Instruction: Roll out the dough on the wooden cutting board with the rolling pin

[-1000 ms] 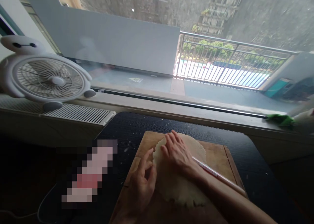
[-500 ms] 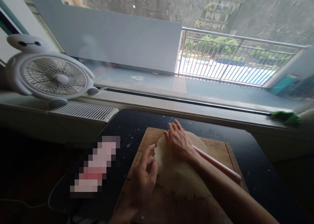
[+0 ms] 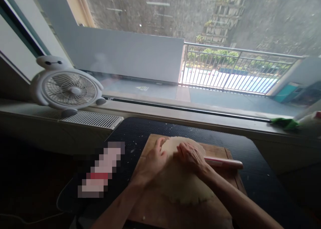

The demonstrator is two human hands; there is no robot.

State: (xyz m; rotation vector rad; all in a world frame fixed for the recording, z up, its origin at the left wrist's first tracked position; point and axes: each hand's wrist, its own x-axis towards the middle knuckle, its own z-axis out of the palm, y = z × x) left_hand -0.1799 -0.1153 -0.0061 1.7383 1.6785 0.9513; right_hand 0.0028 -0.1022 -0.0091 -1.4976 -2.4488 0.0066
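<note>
The sheet of dough [image 3: 184, 185] lies spread on the wooden board [image 3: 217, 151], which rests on the dark worktop [image 3: 258, 175]. It is already flattened into one broad piece covering much of the board; its near edge remains ragged and notched, and no cuts or folds can be made out, though both arms hide parts of it. The left hand [image 3: 155, 157] sits at the far left edge of the sheet, its thumb and fingers apart; whether they pinch the rim is unclear. The right hand [image 3: 192, 157] rests over the dough with its fingers bent, and the rod [image 3: 225, 163] juts out rightward from under it; I cannot tell whether the fingers close around it. Compared with half a second ago, the left hand is farther up the sheet's edge, the right hand has drawn back from the far rim, and the rod lies closer to level across the view.
</note>
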